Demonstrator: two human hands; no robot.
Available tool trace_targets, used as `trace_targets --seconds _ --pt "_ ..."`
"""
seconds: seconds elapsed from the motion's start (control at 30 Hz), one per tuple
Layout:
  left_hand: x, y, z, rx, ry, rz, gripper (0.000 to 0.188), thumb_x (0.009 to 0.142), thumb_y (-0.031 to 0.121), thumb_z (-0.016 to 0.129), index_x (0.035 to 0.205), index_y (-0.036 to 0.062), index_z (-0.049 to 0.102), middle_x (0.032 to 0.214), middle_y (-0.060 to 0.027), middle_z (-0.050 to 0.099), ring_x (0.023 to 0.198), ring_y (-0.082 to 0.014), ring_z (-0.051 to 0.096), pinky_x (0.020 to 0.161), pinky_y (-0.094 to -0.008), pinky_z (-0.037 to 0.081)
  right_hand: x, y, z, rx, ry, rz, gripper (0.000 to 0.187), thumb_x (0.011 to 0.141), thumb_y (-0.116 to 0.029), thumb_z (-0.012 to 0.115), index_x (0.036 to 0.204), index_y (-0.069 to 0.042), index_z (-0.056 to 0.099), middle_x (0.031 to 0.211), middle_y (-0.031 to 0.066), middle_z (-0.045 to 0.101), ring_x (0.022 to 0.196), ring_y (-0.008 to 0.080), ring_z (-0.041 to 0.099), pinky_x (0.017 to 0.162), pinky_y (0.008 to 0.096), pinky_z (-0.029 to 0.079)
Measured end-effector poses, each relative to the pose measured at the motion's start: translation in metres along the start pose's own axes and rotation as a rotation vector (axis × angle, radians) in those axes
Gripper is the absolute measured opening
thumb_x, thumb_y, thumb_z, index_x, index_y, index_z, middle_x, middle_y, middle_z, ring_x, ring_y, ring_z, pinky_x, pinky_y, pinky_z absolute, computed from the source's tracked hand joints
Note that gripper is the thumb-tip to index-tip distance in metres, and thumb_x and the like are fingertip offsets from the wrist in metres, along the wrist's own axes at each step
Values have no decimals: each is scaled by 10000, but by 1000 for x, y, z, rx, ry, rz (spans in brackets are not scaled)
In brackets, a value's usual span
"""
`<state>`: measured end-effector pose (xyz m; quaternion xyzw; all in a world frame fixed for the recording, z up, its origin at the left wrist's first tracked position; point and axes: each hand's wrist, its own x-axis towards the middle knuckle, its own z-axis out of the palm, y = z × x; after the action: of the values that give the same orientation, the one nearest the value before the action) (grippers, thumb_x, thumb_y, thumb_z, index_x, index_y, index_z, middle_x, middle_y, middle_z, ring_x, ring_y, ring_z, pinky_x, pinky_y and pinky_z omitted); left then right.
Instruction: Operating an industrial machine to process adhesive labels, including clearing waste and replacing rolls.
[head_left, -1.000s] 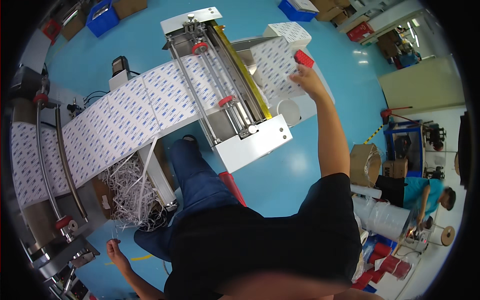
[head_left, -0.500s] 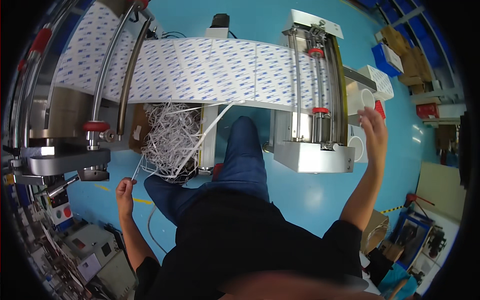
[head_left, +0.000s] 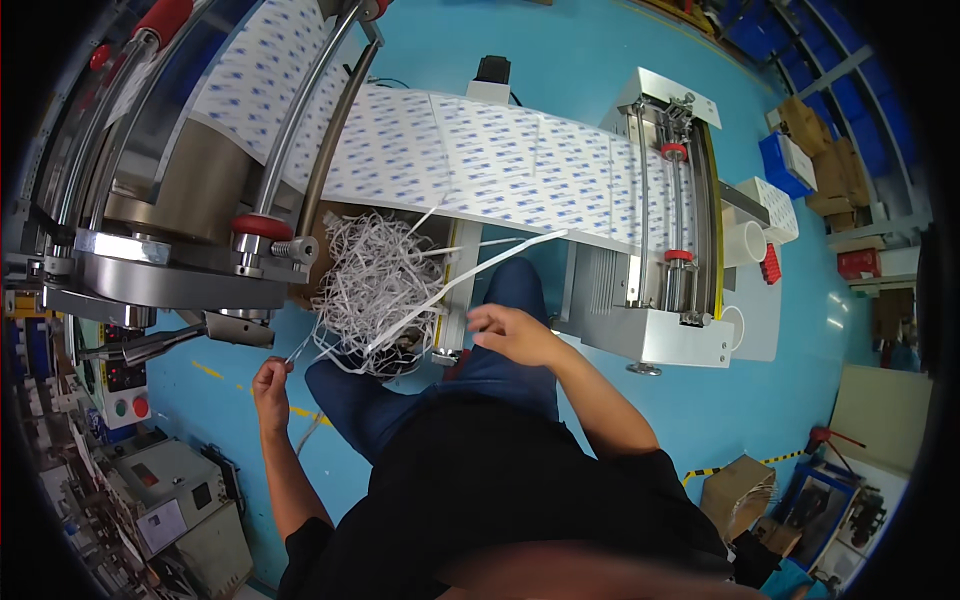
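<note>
My left hand (head_left: 270,390) is closed in a pinch on a thin pale strip (head_left: 303,345), whose other end runs toward a heap of shredded strips. That white tangled heap (head_left: 375,285) fills a cardboard box (head_left: 312,262) beside my left knee. My right hand (head_left: 508,335) hovers above my lap, fingers apart and slightly bent, with nothing in it. Beyond it a wide white web (head_left: 480,165) with a blue printed pattern stretches between two roller units. From the web's near edge a narrow white waste strip (head_left: 490,262) slants down to the heap.
At left stands a roller frame with a metal arm (head_left: 180,280) and a red-collared bar (head_left: 262,225). A silver roller machine (head_left: 655,335) stands at right. Behind it lie white rolls (head_left: 742,243) and a blue bin (head_left: 788,165). A control box (head_left: 165,490) is at lower left.
My right hand has come from the far side of the right machine leftward to above my lap. My left hand keeps its pinch. The view has shifted, so the machines appear farther right and lower.
</note>
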<state>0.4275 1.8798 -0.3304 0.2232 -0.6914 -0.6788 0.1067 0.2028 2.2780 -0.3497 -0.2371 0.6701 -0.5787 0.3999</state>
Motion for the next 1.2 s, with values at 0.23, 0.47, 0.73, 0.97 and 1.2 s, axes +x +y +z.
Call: trace_targets --seconds 0.23,0.47,0.73,0.97,1.2 --pt "-2 -2 -87 -174 153 -83 152 898 148 564 821 18 556 850 -29 542 829 -138 494 855 -296 381 114 -21 75 636 30 34 468 843 -102 592 1278 -48 428 1167 94 558 808 126 565 701 246 466" --pt "0 -9 -98 -485 38 -85 170 905 184 549 810 47 515 804 -22 512 800 -144 495 850 -315 380 172 -40 122 1072 -179 -186 433 864 -138 589 1261 -49 444 1129 104 574 770 129 574 658 225 474" --pt "-10 -9 -104 -624 481 -141 281 921 367 493 832 109 562 813 20 564 819 -127 521 785 -289 405 181 -32 135 944 0 -66 193 880 -231 591 993 -75 578 943 82 630 674 116 576 600 254 471" --pt "52 62 55 395 162 35 324 845 313 566 949 7 600 837 -138 620 753 -256 593 706 -347 481 162 -48 138 969 7 -88 208 843 -196 638 1008 -85 577 896 50 610 634 120 544 549 236 467" --pt "126 63 141 655 -59 178 394 850 401 501 855 33 640 849 -163 656 798 -305 637 724 -412 487 159 -48 150 883 -118 -73 259 793 -247 679 995 -125 573 816 5 598 651 124 562 548 259 472"
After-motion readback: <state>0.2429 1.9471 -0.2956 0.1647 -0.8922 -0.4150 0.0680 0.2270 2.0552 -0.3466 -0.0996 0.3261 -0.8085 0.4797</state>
